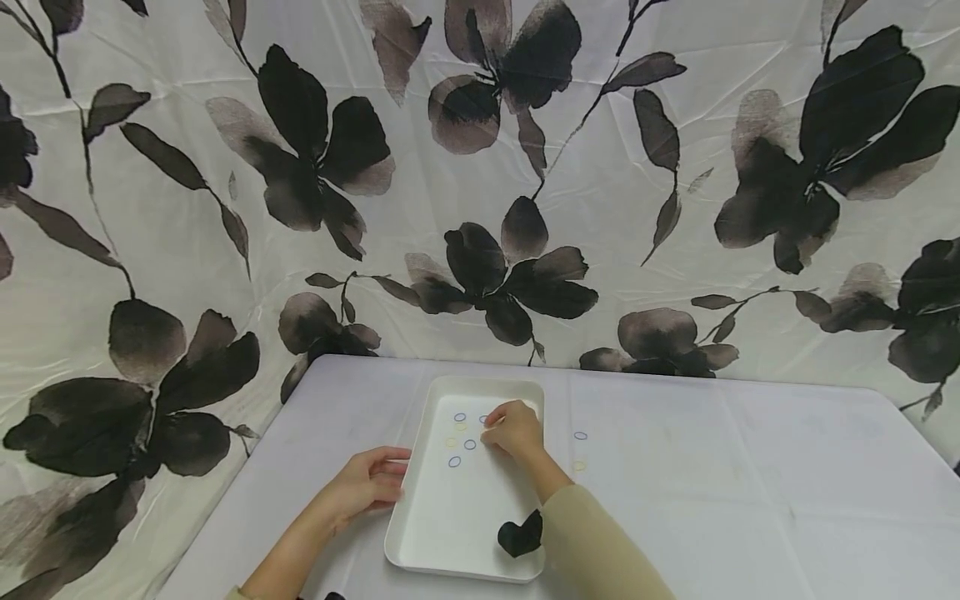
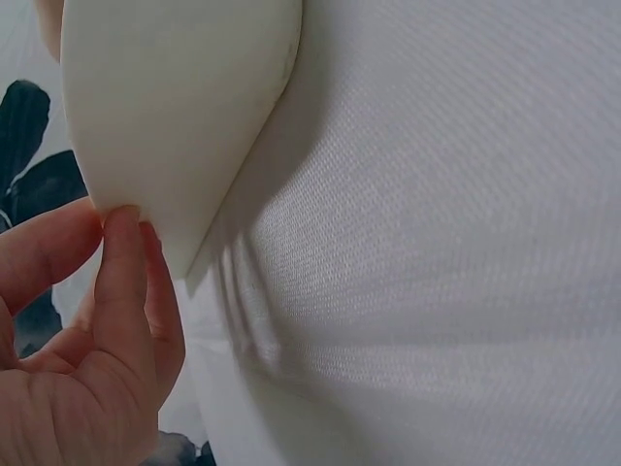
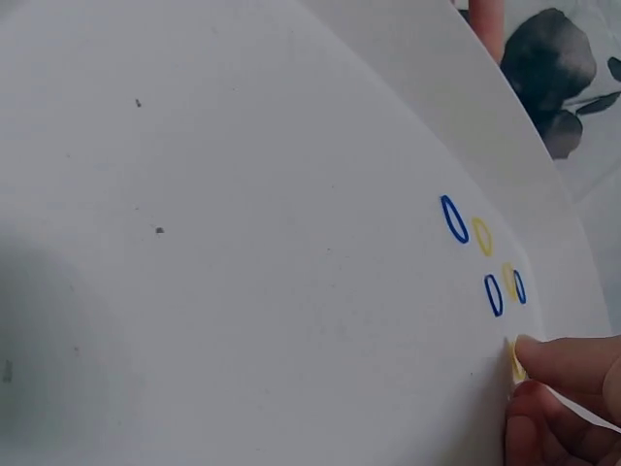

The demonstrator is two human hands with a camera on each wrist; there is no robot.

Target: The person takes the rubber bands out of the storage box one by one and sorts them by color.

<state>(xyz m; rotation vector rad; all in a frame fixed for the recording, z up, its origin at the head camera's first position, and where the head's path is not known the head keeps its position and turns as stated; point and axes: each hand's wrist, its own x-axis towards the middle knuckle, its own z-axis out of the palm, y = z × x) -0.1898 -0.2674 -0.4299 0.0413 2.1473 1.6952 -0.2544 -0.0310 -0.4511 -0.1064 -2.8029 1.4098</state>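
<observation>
Yellow ring (image 3: 517, 361) at the right fingertips is what catches my eye: it sits on or just above the floor of a white tray (image 1: 457, 533), close to the tray's side wall, and I can't tell whether it has left the surface. Being a plain loop, it points nowhere in particular; seen slantwise from the right wrist, it looks like a slim oval, its long axis steep, the upper end tipped a little left. The right hand (image 1: 516, 429) has its thumb and fingers drawn nearly together, pinching it. Blue rings (image 1: 470, 445) and other yellow rings (image 1: 451, 442) lie near it on the tray floor, their ovals leaning much the same way in that close view. The tray's own long axis runs away from the person across the white-covered table (image 1: 750, 500). The left hand (image 1: 363, 485) has its fingers gently bent, thumb and fingertips holding the tray's left edge. To the right of the tray, one blue ring (image 1: 581, 436) and one pale yellow loop (image 1: 580, 466) lie on the cloth.
</observation>
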